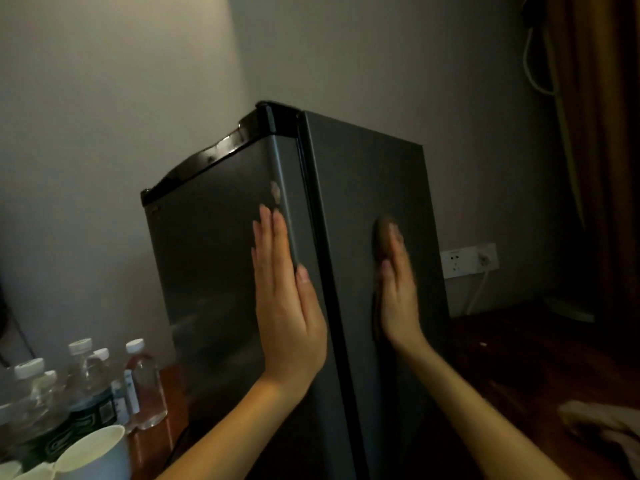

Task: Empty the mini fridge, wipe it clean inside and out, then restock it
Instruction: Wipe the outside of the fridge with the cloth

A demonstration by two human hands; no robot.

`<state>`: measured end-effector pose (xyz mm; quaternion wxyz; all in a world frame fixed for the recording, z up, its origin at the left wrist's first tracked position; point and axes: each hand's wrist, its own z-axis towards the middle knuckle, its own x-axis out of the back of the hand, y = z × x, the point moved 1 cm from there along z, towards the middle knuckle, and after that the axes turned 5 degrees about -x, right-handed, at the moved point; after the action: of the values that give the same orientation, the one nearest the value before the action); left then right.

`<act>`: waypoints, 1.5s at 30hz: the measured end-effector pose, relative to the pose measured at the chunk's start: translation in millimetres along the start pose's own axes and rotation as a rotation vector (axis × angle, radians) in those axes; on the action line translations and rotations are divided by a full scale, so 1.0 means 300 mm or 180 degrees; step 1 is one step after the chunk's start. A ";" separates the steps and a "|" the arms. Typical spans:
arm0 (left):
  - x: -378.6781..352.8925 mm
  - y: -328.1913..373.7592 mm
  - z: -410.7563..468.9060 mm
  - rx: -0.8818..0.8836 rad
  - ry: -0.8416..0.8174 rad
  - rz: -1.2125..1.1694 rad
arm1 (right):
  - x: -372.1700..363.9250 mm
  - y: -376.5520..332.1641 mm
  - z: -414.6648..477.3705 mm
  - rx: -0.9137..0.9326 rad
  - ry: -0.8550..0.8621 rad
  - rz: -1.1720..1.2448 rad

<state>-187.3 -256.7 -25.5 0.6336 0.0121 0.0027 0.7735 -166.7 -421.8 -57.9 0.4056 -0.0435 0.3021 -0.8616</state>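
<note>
Mini fridge (221, 258): dark grey, black top trim. Bottles (86, 379): clear, white caps. Cup (97, 452): white. Table (540, 362): reddish-brown wood.

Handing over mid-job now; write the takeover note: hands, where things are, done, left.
Hands: left hand open, flat on the mini fridge door face; right hand open, flat on its side panel.
Door shut. The bottles stand on the table left of the fridge, behind the cups. The cloth lies at right, unheld.
Done: bottles out.
Left: restock. Inside hidden, so wiping cannot be judged.

Dim, soft, upper-left wall glow
</note>
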 end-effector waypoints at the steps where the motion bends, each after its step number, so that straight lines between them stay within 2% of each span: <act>1: 0.000 0.003 -0.025 0.0010 -0.0032 0.0059 | 0.034 0.057 0.047 -0.0314 0.0179 0.0032; 5: 0.003 0.009 -0.122 0.0060 -0.0071 0.0125 | 0.171 0.287 0.144 -0.1532 0.0579 0.0196; 10: 0.003 0.005 -0.157 0.0106 -0.0074 0.0122 | 0.228 0.498 -0.036 -0.3088 0.1298 0.0214; 12: 0.004 0.006 -0.172 0.0129 -0.0082 0.0113 | 0.227 0.491 -0.129 -0.3271 0.1599 0.0253; 15: 0.007 0.005 -0.186 0.0137 -0.0098 0.0123 | 0.189 0.408 -0.191 -0.3327 0.1578 0.0357; 18: 0.008 0.007 -0.187 0.0238 -0.0189 0.0157 | 0.126 0.294 -0.235 -0.3017 0.1326 0.0136; 21: 0.027 0.013 -0.200 0.0273 -0.0336 0.0101 | 0.037 0.121 -0.288 -0.2409 0.1072 0.0007; 28: 0.155 -0.025 -0.175 -0.0048 -0.1225 0.0229 | -0.132 -0.305 -0.107 -0.0399 0.0189 0.0141; 30: 0.195 -0.036 -0.143 -0.0155 -0.1299 0.0274 | -0.157 -0.386 -0.040 0.0010 -0.0046 0.0201; 33: 0.237 -0.049 -0.081 0.0036 -0.1152 0.0196 | -0.197 -0.473 0.015 0.0487 -0.0224 0.0119; 35: 0.255 -0.058 -0.045 0.0322 -0.1007 0.0083 | -0.210 -0.510 0.012 0.0901 -0.0233 -0.0224; 39: 0.282 -0.060 0.003 0.0949 -0.0817 -0.0064 | -0.205 -0.491 -0.022 0.2202 -0.0608 -0.1852; 43: 0.302 -0.073 0.007 0.1311 -0.0624 -0.0168 | -0.161 -0.472 -0.040 0.2665 -0.1153 -0.2552; 45: 0.305 -0.084 -0.006 0.1440 -0.0621 -0.0154 | -0.148 -0.463 -0.041 0.2802 -0.1242 -0.2707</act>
<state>-180.8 -161.9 -26.5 0.6304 0.2282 0.1148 0.7331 -234.5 -315.7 16.7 0.0559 -0.1449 -0.2028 -0.9668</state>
